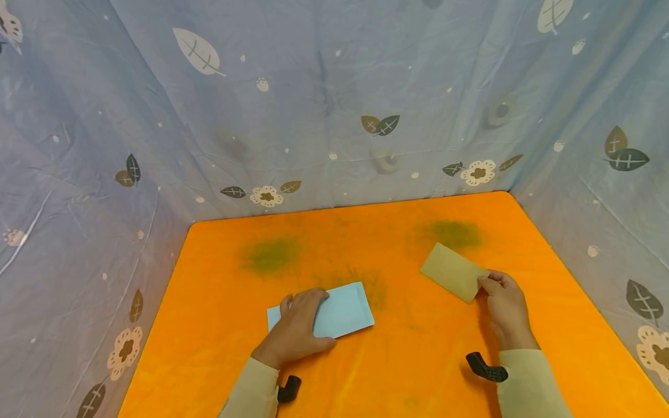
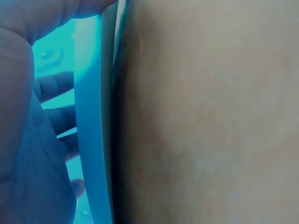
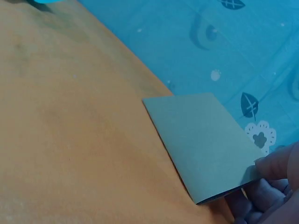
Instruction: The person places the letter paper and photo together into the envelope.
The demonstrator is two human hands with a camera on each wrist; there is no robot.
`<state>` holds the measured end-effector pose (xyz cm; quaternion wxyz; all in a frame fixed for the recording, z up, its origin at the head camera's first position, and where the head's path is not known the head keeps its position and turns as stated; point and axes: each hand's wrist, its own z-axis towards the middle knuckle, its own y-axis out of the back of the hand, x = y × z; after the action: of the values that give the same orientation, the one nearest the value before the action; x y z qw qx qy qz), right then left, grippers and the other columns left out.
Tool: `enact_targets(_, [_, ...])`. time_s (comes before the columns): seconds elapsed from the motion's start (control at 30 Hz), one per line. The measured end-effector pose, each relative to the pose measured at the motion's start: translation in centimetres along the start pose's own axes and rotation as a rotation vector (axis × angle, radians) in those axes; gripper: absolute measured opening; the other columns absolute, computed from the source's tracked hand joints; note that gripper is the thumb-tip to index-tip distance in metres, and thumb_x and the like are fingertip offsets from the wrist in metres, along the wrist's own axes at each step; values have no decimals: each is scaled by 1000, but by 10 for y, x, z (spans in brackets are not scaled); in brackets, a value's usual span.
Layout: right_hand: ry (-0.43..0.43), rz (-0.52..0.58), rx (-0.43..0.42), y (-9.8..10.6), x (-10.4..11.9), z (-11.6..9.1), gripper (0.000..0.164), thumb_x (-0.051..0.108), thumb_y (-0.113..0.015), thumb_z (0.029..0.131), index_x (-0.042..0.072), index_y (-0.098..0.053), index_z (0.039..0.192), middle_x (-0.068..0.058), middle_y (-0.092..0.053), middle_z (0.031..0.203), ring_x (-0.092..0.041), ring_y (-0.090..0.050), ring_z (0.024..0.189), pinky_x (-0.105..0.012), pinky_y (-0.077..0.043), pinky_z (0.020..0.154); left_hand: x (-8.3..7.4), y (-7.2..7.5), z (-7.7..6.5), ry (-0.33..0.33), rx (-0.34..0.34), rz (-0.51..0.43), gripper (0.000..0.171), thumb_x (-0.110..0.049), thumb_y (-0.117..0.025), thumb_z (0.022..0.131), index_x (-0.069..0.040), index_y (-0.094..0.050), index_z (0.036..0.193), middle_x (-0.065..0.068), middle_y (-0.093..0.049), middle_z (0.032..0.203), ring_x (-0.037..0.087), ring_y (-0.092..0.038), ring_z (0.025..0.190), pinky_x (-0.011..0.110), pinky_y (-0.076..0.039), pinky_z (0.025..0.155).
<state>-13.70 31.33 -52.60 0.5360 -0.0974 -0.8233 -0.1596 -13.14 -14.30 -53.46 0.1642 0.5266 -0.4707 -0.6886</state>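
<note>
A light blue paper envelope [image 1: 342,313] with a crease along its right end lies low over the orange table. My left hand [image 1: 298,328] spans it, thumb at the near edge and fingers over the far edge. The left wrist view sees the envelope [image 2: 91,116] nearly edge-on, with fingers [image 2: 56,86] on its far side. To the right, my right hand [image 1: 506,305] pinches a corner of a tan paper envelope [image 1: 452,271] between thumb and fingers. In the right wrist view this tan envelope [image 3: 196,140] shows a dark gap between two layers along its short edge.
The orange cloth-covered table [image 1: 397,360] has several greenish stains. Blue curtains [image 1: 324,69] with leaf and flower prints hang around its back and both sides. Black camera mounts [image 1: 486,367] stick out from the wrists.
</note>
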Motion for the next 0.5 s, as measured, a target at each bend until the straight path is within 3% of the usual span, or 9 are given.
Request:
enact_targets(0.17, [6,65,-46,4,-4,-3,55,35,-56,114,13,-39,162,-10,-44,152,-20,-48,127,-32,-40,105,0,0,0,-1,-3,6,88,-43,-90,84,-18,-47,157,0,-49,159,21,-42,148,64,-14,118])
enact_targets(0.3, [31,106,-88,6,-7,-5,37,28,-56,115,13,-54,149,-3,-53,135,-14,-53,113,-22,-46,91,0,0,0,-1,-6,4,88,-43,-91,84,-19,-48,156,0,-49,159,21,-42,148,64,-14,118])
enact_targets(0.37, [33,92,-84,7,-9,-6,32,29,-57,115,14,-62,143,-2,-54,136,-16,-53,116,-19,-47,88,0,0,0,-2,-6,2,88,-43,-91,84,-19,-48,156,0,-49,159,21,-41,149,64,-14,118])
enact_targets(0.5, [49,4,-16,9,-11,-5,55,33,-63,112,11,-53,162,0,-47,143,-16,-45,125,-17,-43,91,0,0,1,-4,-4,2,88,-43,-91,84,-18,-48,156,0,-49,160,21,-40,150,64,-13,118])
